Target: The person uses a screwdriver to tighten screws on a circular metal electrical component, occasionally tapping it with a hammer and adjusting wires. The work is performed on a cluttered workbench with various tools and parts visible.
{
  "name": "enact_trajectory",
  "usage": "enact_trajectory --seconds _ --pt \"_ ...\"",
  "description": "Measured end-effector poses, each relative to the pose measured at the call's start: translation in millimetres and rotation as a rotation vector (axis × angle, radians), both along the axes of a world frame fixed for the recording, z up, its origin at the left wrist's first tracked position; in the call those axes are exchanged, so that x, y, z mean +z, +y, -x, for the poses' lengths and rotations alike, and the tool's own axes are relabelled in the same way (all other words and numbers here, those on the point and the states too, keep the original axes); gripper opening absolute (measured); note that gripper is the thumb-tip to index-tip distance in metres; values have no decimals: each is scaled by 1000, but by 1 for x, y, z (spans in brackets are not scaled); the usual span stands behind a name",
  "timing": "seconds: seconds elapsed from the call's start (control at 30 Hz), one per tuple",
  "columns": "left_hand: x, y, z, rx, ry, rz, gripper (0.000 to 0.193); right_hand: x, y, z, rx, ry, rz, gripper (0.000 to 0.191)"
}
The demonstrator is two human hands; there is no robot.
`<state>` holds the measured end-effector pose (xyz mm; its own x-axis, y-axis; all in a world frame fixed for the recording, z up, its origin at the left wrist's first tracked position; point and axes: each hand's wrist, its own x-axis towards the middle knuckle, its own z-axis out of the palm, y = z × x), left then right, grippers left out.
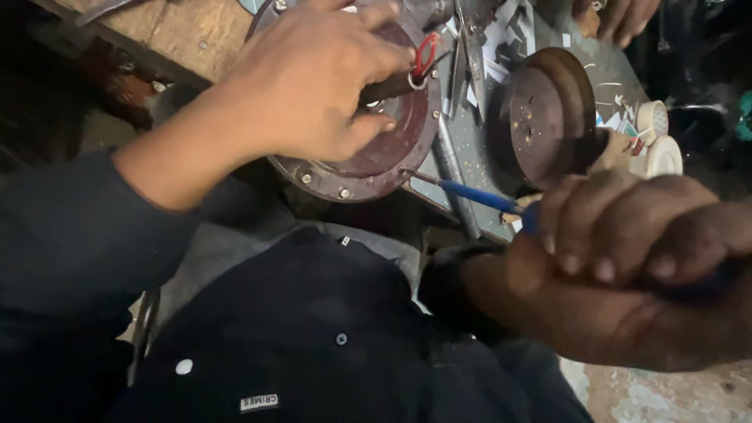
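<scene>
Screwdriver (470, 193), blue-handled, gripped in our right hand (627, 243), tip at the bolted rim of round motor cover (392, 149) near the bench (462, 149) edge; our left hand (313, 78) spread flat on it.

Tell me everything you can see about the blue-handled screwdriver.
The screwdriver has a thin grey metal shaft and a blue handle. The right hand grips the handle in a closed fist, hiding its end. It lies nearly level, its tip meeting the bolted rim of the round dark-red metal housing, which the left hand steadies from above.
</scene>
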<state>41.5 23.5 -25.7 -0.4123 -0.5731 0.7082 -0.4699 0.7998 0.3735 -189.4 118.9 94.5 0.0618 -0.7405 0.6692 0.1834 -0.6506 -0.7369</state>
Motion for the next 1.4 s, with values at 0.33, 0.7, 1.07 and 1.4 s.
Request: enact_trajectory --seconds 0.33,0.7,1.07,1.4 --pt "-6 -4 2 -155 231 -296 28 2 -41 41 944 197 1 42" --pt "8 -3 -3 -275 202 -161 48 -17 -20 43 300 -1 -12 44" --pt "11 -1 -1 -12 128 -453 52 -32 -13 45 54 -51 35 39" --pt "-4 0 0 -110 198 -280 32 -13 -54 61 939 205 -4 35"
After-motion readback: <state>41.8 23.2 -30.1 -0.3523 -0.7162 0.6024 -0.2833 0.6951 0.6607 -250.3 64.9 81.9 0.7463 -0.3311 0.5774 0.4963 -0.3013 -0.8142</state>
